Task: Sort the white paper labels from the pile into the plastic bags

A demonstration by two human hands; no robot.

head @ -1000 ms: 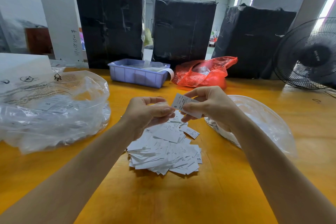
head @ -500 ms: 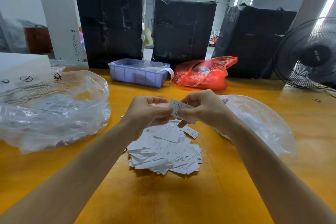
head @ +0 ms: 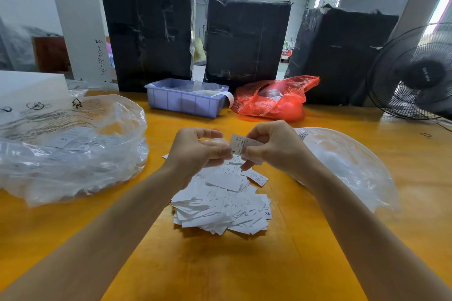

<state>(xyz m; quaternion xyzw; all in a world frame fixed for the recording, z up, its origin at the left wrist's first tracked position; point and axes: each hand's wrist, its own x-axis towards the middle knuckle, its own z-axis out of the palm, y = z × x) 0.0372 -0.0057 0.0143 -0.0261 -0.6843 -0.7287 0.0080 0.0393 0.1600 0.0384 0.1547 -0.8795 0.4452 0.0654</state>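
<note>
above the pile (head: 221,205), both hands (head: 195,151) (head: 274,146) pinch one label (head: 241,144); left bag (head: 73,149) holds labels

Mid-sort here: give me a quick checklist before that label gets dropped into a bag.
1. Label held by right hand: ok.
2. Left hand free of the label: cannot tell; its fingertips meet the label's edge.
3. Size print readable: cannot tell, too small.
4. Left clear bag mouth open: ok; labels show inside.
5. Right clear bag mouth open: cannot tell.
6. Pile remaining on the yellow table: ok.
</note>
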